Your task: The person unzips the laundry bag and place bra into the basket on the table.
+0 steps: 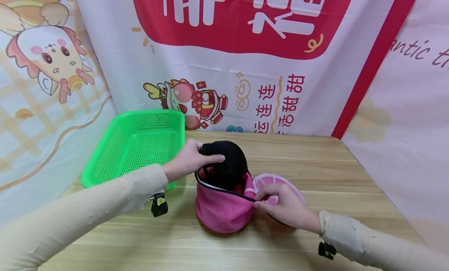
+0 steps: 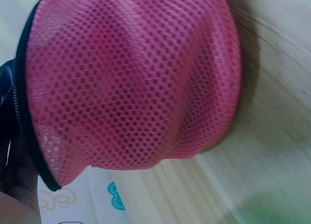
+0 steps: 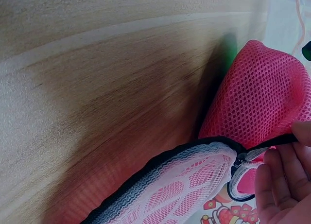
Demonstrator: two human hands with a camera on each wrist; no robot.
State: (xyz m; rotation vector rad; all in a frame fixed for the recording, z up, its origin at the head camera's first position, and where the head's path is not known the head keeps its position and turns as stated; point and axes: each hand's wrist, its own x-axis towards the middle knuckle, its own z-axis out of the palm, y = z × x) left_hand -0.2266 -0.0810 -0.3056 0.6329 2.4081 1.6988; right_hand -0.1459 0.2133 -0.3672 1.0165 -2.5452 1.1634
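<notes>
A pink mesh laundry bag [image 1: 224, 208] with a black zip edge stands unzipped on the table. In its mouth sits a rounded black cloth item [image 1: 229, 156], shaped like a bra cup, its lower part hidden inside the bag. My left hand [image 1: 191, 158] grips this item at its upper left side, thumb across the front. With thumb and fingers my right hand [image 1: 285, 205] pinches the black zip edge at the bag's right. The bag's round lid [image 3: 180, 195], patterned like a pink citrus slice, hangs folded out on the right, partly behind that hand.
A green plastic basket [image 1: 105, 154] with a perforated bottom stands at the left, behind my left forearm. The wooden table [image 1: 315, 162] meets printed cloth hangings [image 1: 315, 95] at its back and sides.
</notes>
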